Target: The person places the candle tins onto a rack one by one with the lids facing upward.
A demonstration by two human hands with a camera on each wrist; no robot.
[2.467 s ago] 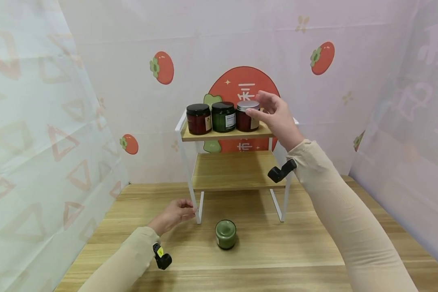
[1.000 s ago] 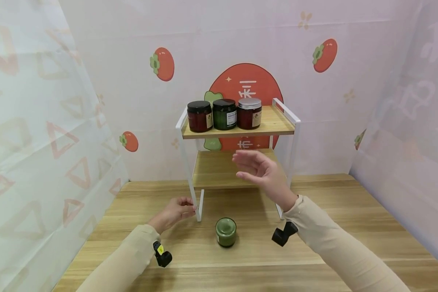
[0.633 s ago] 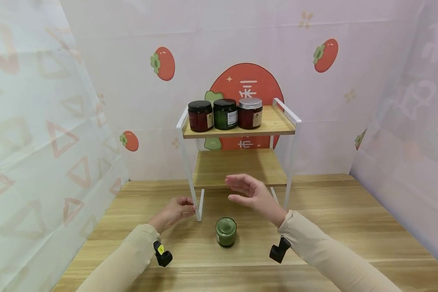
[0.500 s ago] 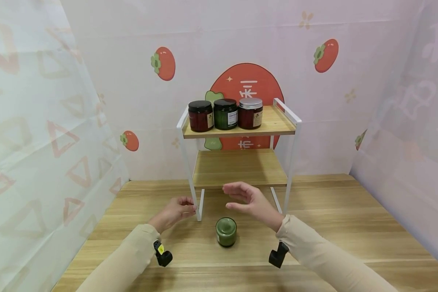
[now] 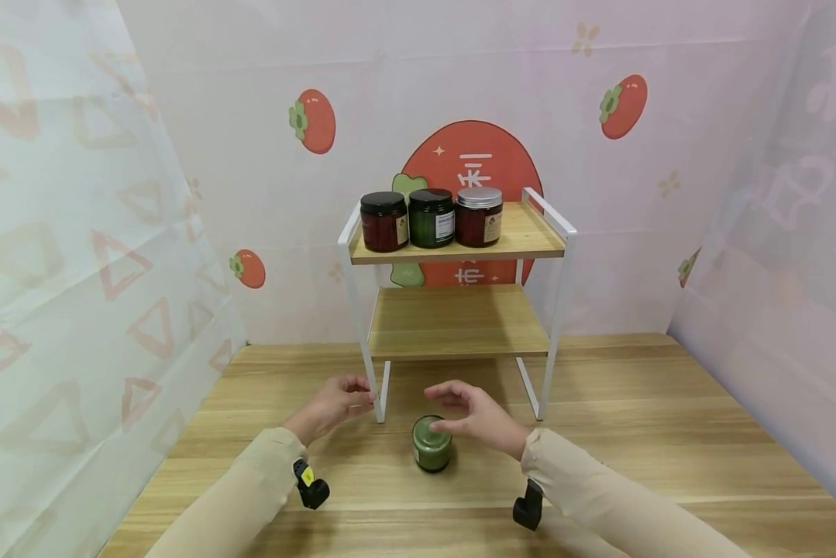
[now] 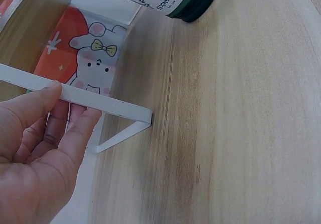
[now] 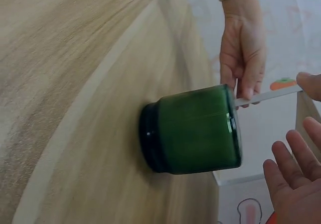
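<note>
A green glass candle jar (image 5: 432, 452) stands upside down on the wooden table, its dark lid against the tabletop in the right wrist view. Above and just right of it hovers my right hand (image 5: 479, 418), fingers spread and relaxed; in the right wrist view a gap separates the fingers from the green jar (image 7: 200, 131). My left hand (image 5: 330, 406) pinches the front left leg (image 6: 108, 103) of a two-tier shelf (image 5: 459, 322) between thumb and fingers. On the top tier sit a dark red jar (image 5: 384, 222), a green jar (image 5: 431, 218) and a silver-lidded red jar (image 5: 479, 217).
The wooden table (image 5: 641, 434) extends to both sides of the shelf. A printed cloth backdrop (image 5: 669, 256) rises behind it, with cloth walls at left and right. White side rails (image 5: 550, 213) edge the top tier.
My right hand has come down from the silver-lidded jar on the top tier, past the lower tier, to the upturned green jar. My left hand has stayed on the shelf leg.
</note>
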